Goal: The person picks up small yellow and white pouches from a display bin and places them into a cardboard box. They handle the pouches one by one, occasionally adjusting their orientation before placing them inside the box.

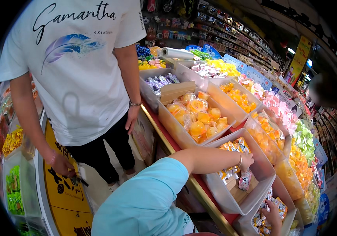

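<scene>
My left hand (246, 161), with a bracelet at the wrist, reaches into a translucent plastic bin (263, 174). Its fingers are at the upper end of a pink-and-white wrapped packet (245, 180), which hangs over the bin's cardboard-lined bottom. Orange-and-white wrapped packets (229, 147) are heaped along the left and far parts of this bin. In a nearer bin (246, 225), my right hand (272, 213) has its fingers bent over similar small wrapped packets (281, 206). Whether those fingers grip one cannot be made out.
A bin (172, 129) of orange jelly cups (197, 128) stands beyond my left arm. Further candy bins rise to the right. A person in a white T-shirt (80, 97) stands across the aisle corner, holding a dark object. A gold-edged counter rim (209, 197) runs below the bins.
</scene>
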`<state>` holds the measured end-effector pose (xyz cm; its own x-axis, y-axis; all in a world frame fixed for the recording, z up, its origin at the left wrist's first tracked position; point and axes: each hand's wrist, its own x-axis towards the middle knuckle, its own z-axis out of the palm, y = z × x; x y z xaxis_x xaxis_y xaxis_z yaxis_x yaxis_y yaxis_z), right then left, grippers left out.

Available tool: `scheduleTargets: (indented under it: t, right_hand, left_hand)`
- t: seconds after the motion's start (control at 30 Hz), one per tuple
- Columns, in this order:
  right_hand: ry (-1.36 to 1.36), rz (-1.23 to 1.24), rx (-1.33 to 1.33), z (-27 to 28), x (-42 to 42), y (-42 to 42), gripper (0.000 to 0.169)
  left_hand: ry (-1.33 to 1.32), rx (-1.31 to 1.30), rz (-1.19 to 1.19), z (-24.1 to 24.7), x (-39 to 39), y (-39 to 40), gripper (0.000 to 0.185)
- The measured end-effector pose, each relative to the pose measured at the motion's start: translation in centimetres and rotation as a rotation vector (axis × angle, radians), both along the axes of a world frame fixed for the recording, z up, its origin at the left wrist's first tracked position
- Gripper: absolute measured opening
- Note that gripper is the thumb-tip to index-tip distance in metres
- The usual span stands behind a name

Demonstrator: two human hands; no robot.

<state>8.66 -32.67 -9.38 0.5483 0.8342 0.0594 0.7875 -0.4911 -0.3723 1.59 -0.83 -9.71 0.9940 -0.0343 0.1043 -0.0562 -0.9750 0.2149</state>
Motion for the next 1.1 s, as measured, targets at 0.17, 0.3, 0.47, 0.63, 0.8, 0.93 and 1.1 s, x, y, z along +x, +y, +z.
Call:
scheduleTargets:
  t: [0.17,0.3,0.47,0.63,0.8,0.93,1.1]
  right_hand:
    - [-0.175,0.038,0.015,5.3,-2.5,5.2,0.035]
    - [-0.129,0.100,0.109,8.0,-6.2,11.3,0.033]
    - [-0.123,0.174,0.209,6.7,-4.2,14.4,0.023]
    - [0.077,0.052,0.331,2.5,-1.8,15.2,0.022]
    - [0.119,-0.074,0.373,2.0,-1.5,14.8,0.026]
    - [0.054,-0.173,0.561,1.8,-1.5,15.2,0.045]
    - [0.629,-0.118,0.858,2.5,-1.1,15.7,0.055]
  left_hand:
    - [0.212,0.003,0.141,1.4,-0.3,2.5,0.040]
    - [-0.011,0.114,0.234,0.1,0.1,2.8,0.029]
    - [0.116,0.136,0.220,0.7,3.0,2.8,0.027]
    - [0.091,0.218,0.144,0.6,1.2,7.6,0.025]
    - [-0.029,0.204,0.079,4.0,-1.0,5.8,0.019]
    - [-0.255,-0.240,-0.016,3.1,1.3,6.0,0.019]
    - [-0.145,-0.923,-0.057,5.4,-0.1,3.6,0.027]
